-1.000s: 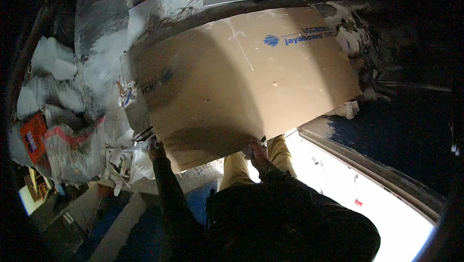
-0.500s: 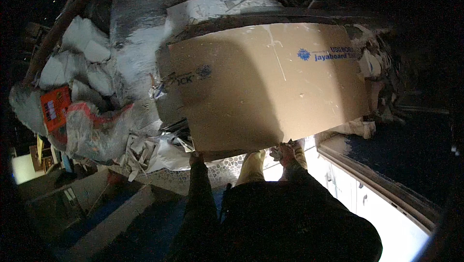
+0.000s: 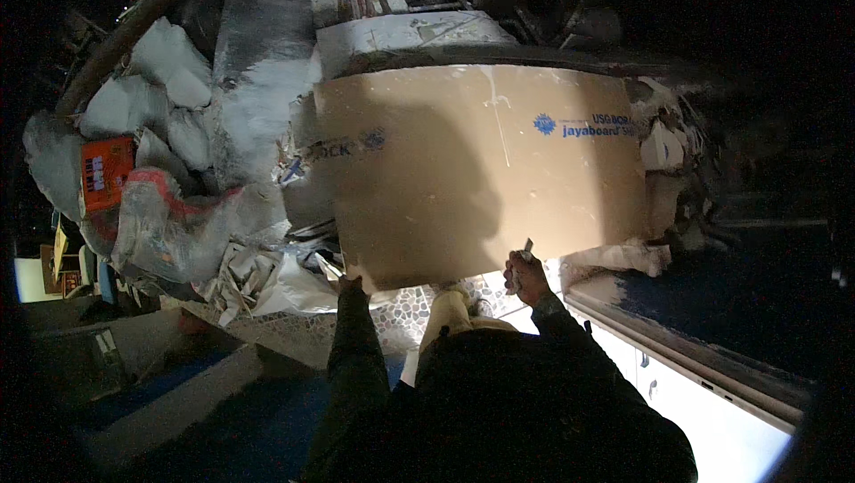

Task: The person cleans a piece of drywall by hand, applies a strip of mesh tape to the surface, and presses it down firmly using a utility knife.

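A large sheet of plasterboard (image 3: 419, 180) with brown paper facing and blue print lies in front of me, a white drip mark on its surface. My left hand (image 3: 352, 285) is closed on its near left corner. My right hand (image 3: 528, 278) is over the near edge, closed around a small slim tool that looks like a utility knife (image 3: 526, 250). The tool's grey end points up and away from me over the board. Most of its handle is hidden in my fingers. A shadow covers the left half of the board.
White sacks (image 3: 169, 64) and an orange-red packet (image 3: 107, 173) are piled at the left. Torn paper and scraps (image 3: 254, 278) lie beside the board's near left corner. A long ledge (image 3: 695, 340) runs along the right, by a brightly lit area. Pebble-patterned floor (image 3: 401, 314) shows below.
My right hand has risen from the board's near edge, bringing the slim tool into clearer view. My left hand stays at the corner. The whole view has shifted slightly.
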The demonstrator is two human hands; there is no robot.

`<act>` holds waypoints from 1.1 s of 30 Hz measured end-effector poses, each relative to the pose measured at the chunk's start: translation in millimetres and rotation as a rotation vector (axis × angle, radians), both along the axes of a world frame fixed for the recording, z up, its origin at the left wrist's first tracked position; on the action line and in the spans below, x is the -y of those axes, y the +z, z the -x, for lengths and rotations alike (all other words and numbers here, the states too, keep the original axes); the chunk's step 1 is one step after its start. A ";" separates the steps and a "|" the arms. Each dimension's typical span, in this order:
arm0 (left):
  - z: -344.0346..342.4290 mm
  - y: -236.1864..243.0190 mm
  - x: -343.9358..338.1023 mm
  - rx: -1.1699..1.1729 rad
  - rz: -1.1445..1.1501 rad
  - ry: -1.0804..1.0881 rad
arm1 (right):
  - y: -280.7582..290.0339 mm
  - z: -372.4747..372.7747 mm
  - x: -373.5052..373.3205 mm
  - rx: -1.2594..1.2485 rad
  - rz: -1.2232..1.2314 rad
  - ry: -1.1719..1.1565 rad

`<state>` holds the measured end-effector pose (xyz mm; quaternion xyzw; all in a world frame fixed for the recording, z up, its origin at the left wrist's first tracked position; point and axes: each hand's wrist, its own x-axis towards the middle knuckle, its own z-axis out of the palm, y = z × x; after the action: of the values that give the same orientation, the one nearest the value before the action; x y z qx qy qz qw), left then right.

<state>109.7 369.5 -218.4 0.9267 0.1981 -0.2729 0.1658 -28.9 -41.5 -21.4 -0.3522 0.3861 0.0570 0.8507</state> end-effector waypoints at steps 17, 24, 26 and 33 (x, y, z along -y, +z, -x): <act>57.0 183.6 220.6 0.710 0.680 -1.020 | 83.8 5.0 16.6 0.442 -0.056 -0.073; 108.8 304.8 293.3 0.292 1.198 -0.531 | 127.3 29.8 1.0 0.593 -0.140 0.054; 111.4 314.0 295.4 0.300 1.159 -0.567 | 135.5 41.1 5.9 0.620 -0.105 0.048; 118.9 313.7 287.4 0.404 1.163 -0.509 | 132.3 61.2 14.1 0.521 -0.125 0.248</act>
<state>-9.1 82.1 95.3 0.7370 -0.2416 -0.1867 0.6030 -90.1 -55.6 110.9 -0.3465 0.1043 0.0918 0.9277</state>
